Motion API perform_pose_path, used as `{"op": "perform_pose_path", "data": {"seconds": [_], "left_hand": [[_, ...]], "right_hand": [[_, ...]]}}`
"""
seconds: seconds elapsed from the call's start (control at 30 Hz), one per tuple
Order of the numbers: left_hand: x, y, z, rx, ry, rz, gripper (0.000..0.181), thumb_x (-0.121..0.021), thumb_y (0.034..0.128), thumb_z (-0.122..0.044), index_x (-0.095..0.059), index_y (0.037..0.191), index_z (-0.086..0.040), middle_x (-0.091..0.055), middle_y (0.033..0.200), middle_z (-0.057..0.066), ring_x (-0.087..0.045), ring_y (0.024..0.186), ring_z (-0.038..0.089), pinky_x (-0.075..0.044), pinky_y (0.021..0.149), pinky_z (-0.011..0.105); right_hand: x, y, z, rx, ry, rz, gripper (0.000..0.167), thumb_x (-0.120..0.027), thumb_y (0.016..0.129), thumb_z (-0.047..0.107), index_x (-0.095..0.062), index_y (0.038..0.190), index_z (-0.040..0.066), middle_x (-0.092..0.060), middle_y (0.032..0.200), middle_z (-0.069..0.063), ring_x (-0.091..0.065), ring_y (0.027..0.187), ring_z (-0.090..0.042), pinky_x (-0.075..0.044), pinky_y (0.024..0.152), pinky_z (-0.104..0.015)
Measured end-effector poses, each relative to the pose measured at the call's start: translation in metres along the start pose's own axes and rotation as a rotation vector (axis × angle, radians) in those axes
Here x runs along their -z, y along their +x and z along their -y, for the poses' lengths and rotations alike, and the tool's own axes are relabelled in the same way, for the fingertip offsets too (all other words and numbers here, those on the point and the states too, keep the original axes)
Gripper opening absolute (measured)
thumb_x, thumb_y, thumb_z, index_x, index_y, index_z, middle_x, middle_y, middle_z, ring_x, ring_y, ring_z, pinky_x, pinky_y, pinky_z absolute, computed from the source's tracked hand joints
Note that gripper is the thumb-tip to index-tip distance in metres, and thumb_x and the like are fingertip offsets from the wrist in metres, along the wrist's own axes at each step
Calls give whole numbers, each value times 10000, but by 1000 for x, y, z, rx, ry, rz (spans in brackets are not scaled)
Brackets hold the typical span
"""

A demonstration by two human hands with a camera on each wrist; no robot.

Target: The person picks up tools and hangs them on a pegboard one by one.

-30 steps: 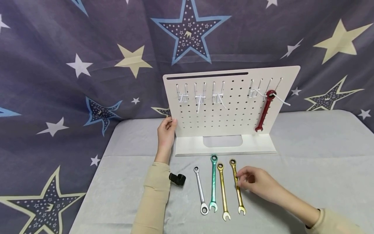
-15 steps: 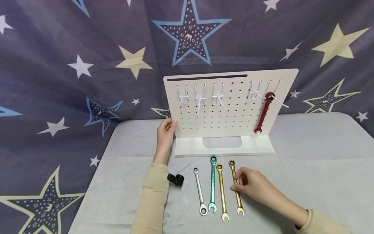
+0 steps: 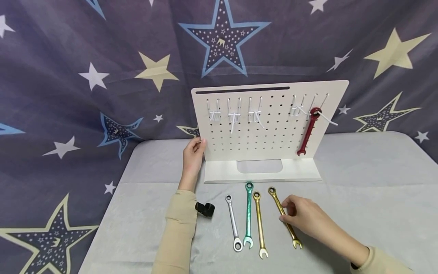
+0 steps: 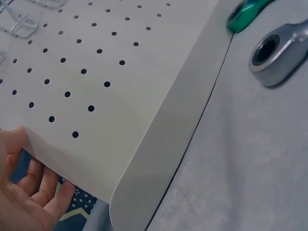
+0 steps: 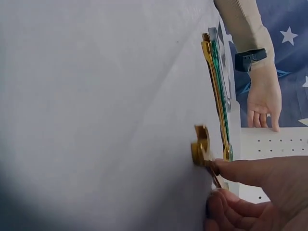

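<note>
My right hand (image 3: 306,217) pinches the shaft of the rightmost gold ratcheting wrench (image 3: 278,203) between thumb and fingers. That wrench slants, ring end up and left; in the right wrist view its forked end (image 5: 197,153) looks lifted off the cloth. With my left hand (image 3: 192,160) I grip the left edge of a white pegboard (image 3: 253,153), thumb on the front face and fingers behind the edge (image 4: 36,190). Left of the held wrench lie another gold wrench (image 3: 260,224), a green wrench (image 3: 248,213) and a silver wrench (image 3: 233,222).
A red wrench (image 3: 308,134) hangs by its ring from a hook at the pegboard's right. Several white wire hooks (image 3: 254,115) stick out along the upper board. Grey cloth (image 3: 369,179) covers the table; a star-patterned curtain (image 3: 294,42) hangs behind.
The right hand has closed on the rightmost gold wrench. Its forked end has swung to the right, so it now slants away from the other wrenches. The left hand stays on the board.
</note>
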State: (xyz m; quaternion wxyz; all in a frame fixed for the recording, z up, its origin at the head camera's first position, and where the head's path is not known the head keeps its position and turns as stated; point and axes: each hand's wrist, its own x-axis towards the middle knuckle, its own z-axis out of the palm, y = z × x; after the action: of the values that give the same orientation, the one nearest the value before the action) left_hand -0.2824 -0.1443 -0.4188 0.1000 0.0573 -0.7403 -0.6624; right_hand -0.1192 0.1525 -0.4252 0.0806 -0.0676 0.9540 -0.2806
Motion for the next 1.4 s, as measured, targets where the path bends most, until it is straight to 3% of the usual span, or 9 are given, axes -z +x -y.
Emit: {"op": "perform_pose_path", "data": {"seconds": [0.2, 0.5, 0.87, 1.4], "left_hand": [[3, 1, -3, -21, 20, -2, 339, -600, 1009, -237, -614, 1233, 18, -628, 1148, 187, -568, 980, 191, -490, 877, 370], [3, 2, -2, -3, 18, -7, 332, -601, 1009, -219, -617, 1235, 23, -627, 1173, 192, -577, 1028, 206, -481, 885, 332], [5, 1, -2, 6, 27, 5, 331, -598, 1010, -216, -615, 1235, 27, -620, 1205, 199, -577, 1087, 248, -482, 937, 400], [0, -1, -2, -1, 1, -3, 318, -593, 1012, -195, -616, 1232, 33, -617, 1188, 199, -570, 1049, 228, -479, 931, 406]], "right_hand": [[0, 1, 0, -15, -60, 0, 201, -825, 800, 213, -663, 862, 112, -527, 679, 68, -467, 608, -109, -404, 561, -312], [-3, 3, 1, -27, -83, -1, 190, -807, 795, 227, -634, 766, 154, -554, 682, 69, -486, 632, -110, -423, 580, -332], [-1, 1, -4, -12, 41, 62, 205, -779, 838, 199, -620, 713, 171, -560, 634, 90, -495, 589, -98, -424, 572, -296], [13, -4, -13, -6, 192, 83, 134, -720, 918, 211, -645, 839, 132, -548, 644, 53, -476, 542, -107, -400, 489, -257]]}}
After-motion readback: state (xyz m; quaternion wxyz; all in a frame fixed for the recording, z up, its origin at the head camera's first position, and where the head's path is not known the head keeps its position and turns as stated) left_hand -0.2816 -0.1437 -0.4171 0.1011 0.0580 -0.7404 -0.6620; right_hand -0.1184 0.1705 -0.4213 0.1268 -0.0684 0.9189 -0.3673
